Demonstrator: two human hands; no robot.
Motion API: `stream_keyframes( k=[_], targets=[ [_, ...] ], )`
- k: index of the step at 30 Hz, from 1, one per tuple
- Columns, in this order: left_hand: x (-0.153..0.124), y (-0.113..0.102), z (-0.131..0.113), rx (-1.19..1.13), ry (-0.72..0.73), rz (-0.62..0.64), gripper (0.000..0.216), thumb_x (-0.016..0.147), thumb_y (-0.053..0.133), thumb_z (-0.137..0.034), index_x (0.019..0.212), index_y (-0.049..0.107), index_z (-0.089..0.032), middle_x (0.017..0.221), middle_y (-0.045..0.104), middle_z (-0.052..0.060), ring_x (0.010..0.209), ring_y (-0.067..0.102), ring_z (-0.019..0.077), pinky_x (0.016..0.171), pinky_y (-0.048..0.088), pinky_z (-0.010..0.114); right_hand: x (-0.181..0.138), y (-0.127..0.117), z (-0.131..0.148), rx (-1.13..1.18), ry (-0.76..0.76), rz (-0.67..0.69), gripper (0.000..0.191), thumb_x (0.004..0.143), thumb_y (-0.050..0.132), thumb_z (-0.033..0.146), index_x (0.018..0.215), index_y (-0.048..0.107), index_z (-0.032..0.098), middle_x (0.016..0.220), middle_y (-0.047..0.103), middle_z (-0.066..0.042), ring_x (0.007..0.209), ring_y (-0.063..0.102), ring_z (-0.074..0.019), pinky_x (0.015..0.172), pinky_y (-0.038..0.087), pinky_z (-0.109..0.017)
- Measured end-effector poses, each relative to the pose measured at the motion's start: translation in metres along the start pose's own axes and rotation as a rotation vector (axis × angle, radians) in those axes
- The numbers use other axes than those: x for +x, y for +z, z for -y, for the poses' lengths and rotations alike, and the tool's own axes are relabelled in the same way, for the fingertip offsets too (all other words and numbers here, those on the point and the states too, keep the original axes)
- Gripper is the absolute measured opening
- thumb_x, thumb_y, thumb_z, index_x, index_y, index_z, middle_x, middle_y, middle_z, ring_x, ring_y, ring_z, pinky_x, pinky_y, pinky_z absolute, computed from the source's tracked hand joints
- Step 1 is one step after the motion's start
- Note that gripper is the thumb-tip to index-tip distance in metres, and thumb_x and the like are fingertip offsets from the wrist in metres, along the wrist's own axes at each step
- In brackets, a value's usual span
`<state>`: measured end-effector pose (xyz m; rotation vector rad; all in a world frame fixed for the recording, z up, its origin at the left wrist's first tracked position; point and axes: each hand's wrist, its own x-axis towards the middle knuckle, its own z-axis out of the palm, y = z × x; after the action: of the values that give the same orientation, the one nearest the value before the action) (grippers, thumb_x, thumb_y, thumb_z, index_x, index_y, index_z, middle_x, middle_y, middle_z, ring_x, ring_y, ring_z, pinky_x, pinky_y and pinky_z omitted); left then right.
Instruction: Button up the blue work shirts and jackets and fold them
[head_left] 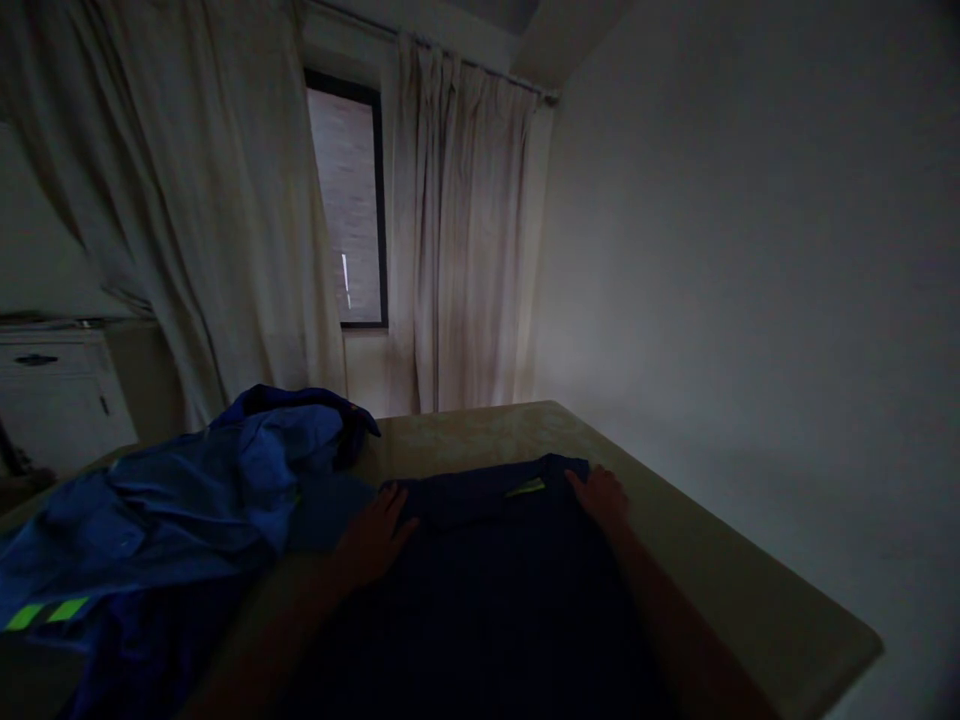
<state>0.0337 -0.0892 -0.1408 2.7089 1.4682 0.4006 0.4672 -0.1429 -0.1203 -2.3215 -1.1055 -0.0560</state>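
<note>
A dark blue garment (495, 570) lies spread on the surface in front of me, with a straight upper edge and a small yellow-green strip near its top right. My left hand (375, 535) rests palm down on its upper left side, fingers apart. At the top right corner, my right hand (602, 497) lies on the cloth with its thumb and fingers apart. The garment's lower part is lost in shadow, so its exact kind cannot be made out.
To the left is a heap of crumpled blue clothes (202, 500) with yellow-green reflective bands. The pale tabletop (720, 560) runs along a white wall (750, 250). Behind are long curtains (465, 230), a window (349, 200) and a white cabinet (56, 390).
</note>
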Motion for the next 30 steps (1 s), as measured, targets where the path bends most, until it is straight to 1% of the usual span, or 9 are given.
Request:
stream_keyframes(
  k=[2,5,7,10,13,16,20,24,30],
  targets=[
    [0.012,0.005,-0.009,0.07,-0.065,0.066,0.071,0.1,0.033,-0.06,0.141,0.057,-0.007,0.152,0.05,0.025,0.144,0.045,0.0389,0.117,0.035,0.054,-0.001,-0.002,-0.026,0.003,0.014,0.014,0.046,0.087,0.063,0.05,0.111,0.07,0.011,0.12,0.066,-0.028,0.119,0.06,-0.046,0.098,0.043,-0.063],
    [0.033,0.008,-0.046,0.099,-0.119,-0.042,0.069,0.101,0.031,-0.057,0.141,0.057,-0.006,0.152,0.05,0.026,0.143,0.045,0.0391,0.118,0.032,0.054,-0.001,0.005,-0.045,0.085,-0.02,0.024,0.031,0.084,0.064,0.04,0.102,0.072,0.016,0.12,0.068,-0.023,0.12,0.059,-0.0448,0.102,0.039,-0.065],
    [0.049,0.012,-0.082,0.038,-0.056,-0.085,0.063,0.103,0.031,-0.051,0.147,0.051,-0.011,0.158,0.045,0.02,0.146,0.042,0.0342,0.121,0.03,0.051,0.001,0.01,-0.047,0.153,-0.037,0.018,0.023,0.084,0.06,0.031,0.098,0.071,0.018,0.117,0.068,-0.021,0.119,0.059,-0.0436,0.102,0.039,-0.065],
    [0.071,0.03,-0.137,-0.068,0.023,-0.001,0.065,0.103,0.028,-0.05,0.153,0.043,-0.011,0.163,0.038,0.016,0.15,0.036,0.0314,0.122,0.03,0.049,0.006,0.013,-0.048,0.278,-0.077,0.003,0.021,0.086,0.052,0.029,0.097,0.068,0.019,0.112,0.069,-0.018,0.115,0.061,-0.0387,0.102,0.042,-0.058],
    [0.079,0.054,-0.172,-0.105,0.077,0.043,0.07,0.102,0.025,-0.055,0.157,0.038,-0.013,0.165,0.033,0.016,0.153,0.03,0.0318,0.124,0.025,0.053,0.01,0.011,-0.051,0.457,-0.119,-0.018,0.023,0.089,0.045,0.033,0.101,0.062,0.022,0.109,0.07,-0.014,0.109,0.065,-0.0318,0.099,0.048,-0.048],
    [0.076,0.068,-0.181,-0.093,0.113,0.047,0.074,0.101,0.025,-0.059,0.158,0.035,-0.014,0.165,0.032,0.016,0.153,0.029,0.0325,0.125,0.019,0.057,0.014,0.011,-0.055,0.653,-0.119,-0.008,0.03,0.089,0.046,0.039,0.112,0.056,0.023,0.103,0.072,-0.01,0.098,0.069,-0.0275,0.089,0.054,-0.042],
    [0.071,0.065,-0.177,-0.096,0.124,0.065,0.072,0.101,0.027,-0.058,0.158,0.036,-0.015,0.165,0.033,0.014,0.153,0.029,0.0301,0.126,0.019,0.055,0.017,0.019,-0.049,0.871,-0.067,0.028,0.058,0.09,0.051,0.05,0.14,0.039,0.023,0.098,0.075,-0.008,0.082,0.073,-0.0251,0.07,0.059,-0.037],
    [0.071,0.06,-0.178,-0.081,0.118,0.062,0.07,0.101,0.027,-0.058,0.157,0.038,-0.016,0.164,0.035,0.014,0.153,0.031,0.0298,0.125,0.021,0.056,0.023,0.027,-0.042,0.938,-0.09,0.063,0.078,0.083,0.066,0.049,0.15,0.037,0.022,0.104,0.076,-0.008,0.086,0.074,-0.0256,0.074,0.061,-0.039],
    [0.072,0.062,-0.178,-0.077,0.115,0.065,0.07,0.101,0.027,-0.059,0.157,0.038,-0.019,0.165,0.035,0.012,0.153,0.031,0.0296,0.126,0.021,0.054,0.041,0.026,-0.057,0.752,-0.057,0.001,0.033,0.077,0.068,0.034,0.106,0.076,0.021,0.114,0.076,-0.011,0.116,0.067,-0.0305,0.105,0.049,-0.051]
  ],
)
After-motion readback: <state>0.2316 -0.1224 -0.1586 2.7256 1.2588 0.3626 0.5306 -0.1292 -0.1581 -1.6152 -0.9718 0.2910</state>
